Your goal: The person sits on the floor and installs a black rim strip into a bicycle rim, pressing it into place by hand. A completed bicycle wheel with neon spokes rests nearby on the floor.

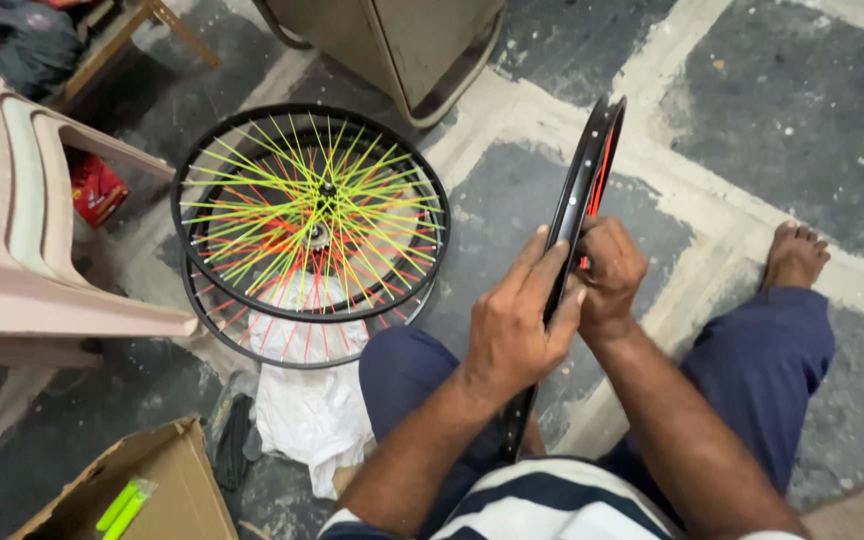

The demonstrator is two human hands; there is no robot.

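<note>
Edge-on between the knees, the black wheel rim (580,190) looked stiff, light and smooth, best grasped across its band, where the left hand (517,325) pressed flat and the right hand (607,275) clenched it.

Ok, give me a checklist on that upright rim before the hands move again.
1. Left hand on the black rim: ok, palm and fingers pressed flat against its side.
2. Right hand grip on rim: ok, fingers curled around it.
3. Rim upright, edge-on between the knees: ok.
4. Red spokes seated in rim: cannot tell, mostly hidden.
5. Finished wheels stacked apart from the rim: ok.
6. Bare foot away from rim: ok.
</note>
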